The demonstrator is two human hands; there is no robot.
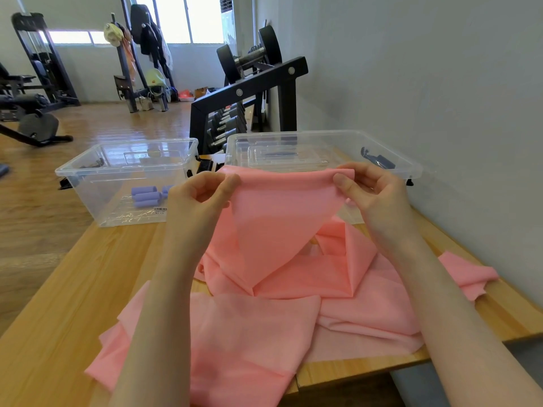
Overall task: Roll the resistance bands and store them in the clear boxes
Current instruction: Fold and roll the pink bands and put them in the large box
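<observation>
Pink stretchy resistance band [279, 230] hangs above the wooden worktop [73, 289]; your left hand [199, 192] and right hand [373, 189] each pinch its top edge.

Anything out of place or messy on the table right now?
The pink band is a crumpled heap, unrolled, with one end hanging over the table's near edge. Both hands, left and right, pinch its top edge. The left box holds purple rolls; the right box holds what looks like a lid.
</observation>
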